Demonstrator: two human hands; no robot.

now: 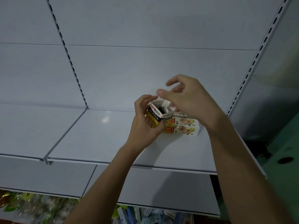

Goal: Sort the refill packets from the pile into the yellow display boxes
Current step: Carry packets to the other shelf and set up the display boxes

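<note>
Left grip (146, 122) curls round an opened yellow "M&G" box (157, 116); right grip (186, 97) pinches its white flap (165, 103).

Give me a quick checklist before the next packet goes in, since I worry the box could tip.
1. Left hand grips the small yellow-and-black cardboard display box: ok.
2. Box top open, white flaps up: ok.
3. Right hand over the opening, fingers at a flap, holding a packet: cannot tell.
4. Room left inside the box: cannot tell, dark contents show.
5. White printed refill packets lie within reach on the white metal shelf: ok.
</note>
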